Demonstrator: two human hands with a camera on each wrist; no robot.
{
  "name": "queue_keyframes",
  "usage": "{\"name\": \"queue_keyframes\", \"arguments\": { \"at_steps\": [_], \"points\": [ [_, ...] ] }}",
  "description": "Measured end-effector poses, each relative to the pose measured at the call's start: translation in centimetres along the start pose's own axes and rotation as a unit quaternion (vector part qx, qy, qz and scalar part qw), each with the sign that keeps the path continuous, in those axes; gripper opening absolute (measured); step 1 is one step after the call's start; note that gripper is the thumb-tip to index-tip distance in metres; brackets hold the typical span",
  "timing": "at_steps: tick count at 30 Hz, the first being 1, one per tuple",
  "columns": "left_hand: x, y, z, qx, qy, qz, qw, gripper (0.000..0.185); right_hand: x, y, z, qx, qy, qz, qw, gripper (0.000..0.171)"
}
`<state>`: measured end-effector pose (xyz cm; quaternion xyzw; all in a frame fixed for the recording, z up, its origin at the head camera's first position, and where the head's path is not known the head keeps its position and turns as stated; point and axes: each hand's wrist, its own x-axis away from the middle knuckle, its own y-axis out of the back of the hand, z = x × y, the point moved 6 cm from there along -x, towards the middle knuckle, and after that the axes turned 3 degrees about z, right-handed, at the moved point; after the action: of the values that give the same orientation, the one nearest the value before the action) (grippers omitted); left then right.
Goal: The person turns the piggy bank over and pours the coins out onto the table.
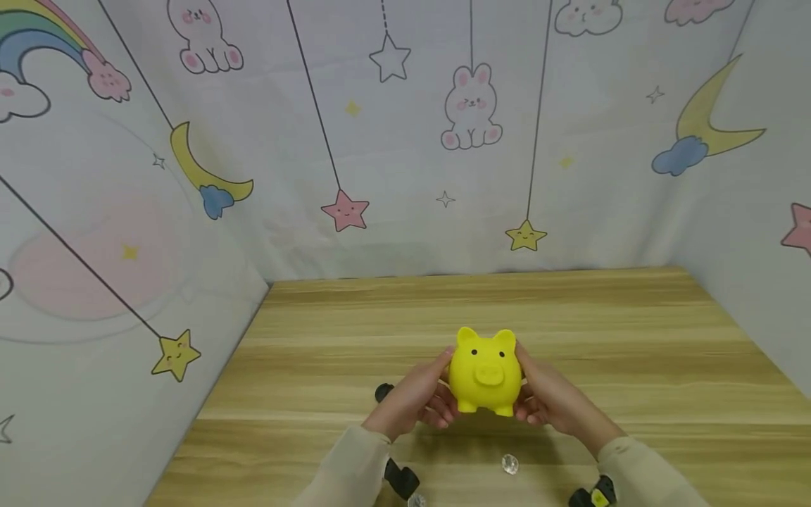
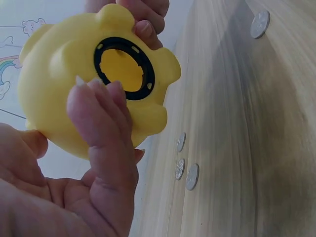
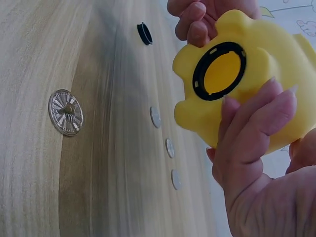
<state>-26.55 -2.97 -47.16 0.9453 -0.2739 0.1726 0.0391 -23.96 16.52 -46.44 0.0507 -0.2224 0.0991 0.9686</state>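
Observation:
A yellow piggy bank is held just above the wooden table, snout toward the camera. My left hand grips its left side and my right hand grips its right side. In the left wrist view the left hand's fingers curl under the piggy bank. Its belly shows a black ring around an open hole. The right wrist view shows the right hand's fingers under the piggy bank and the same ring.
A black round plug lies on the table left of the hands, also visible as the plug. Three coins lie in a row under the bank. A clear faceted gem sits near the front edge. Cloth walls enclose three sides.

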Motion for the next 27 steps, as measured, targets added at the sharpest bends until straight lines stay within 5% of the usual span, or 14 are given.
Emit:
{"name": "queue_keyframes", "arguments": {
  "at_steps": [7, 15, 27],
  "points": [
    [0.0, 0.0, -0.2, 0.0, -0.012, 0.002, 0.9999, 0.067, -0.2, 0.1, 0.0, -0.009, 0.012, -0.008, 1.0, 0.086],
    [0.0, 0.1, -1.0, 0.011, -0.091, 0.009, 0.9958, 0.065, -0.1, 0.3, 1.0, -0.044, 0.103, 0.019, 0.994, 0.072],
    [0.4, 0.5, -2.0, 0.011, -0.148, 0.014, 0.9889, 0.063, 0.3, 0.3, 1.5, -0.058, 0.199, 0.062, 0.976, 0.063]
  ]
}}
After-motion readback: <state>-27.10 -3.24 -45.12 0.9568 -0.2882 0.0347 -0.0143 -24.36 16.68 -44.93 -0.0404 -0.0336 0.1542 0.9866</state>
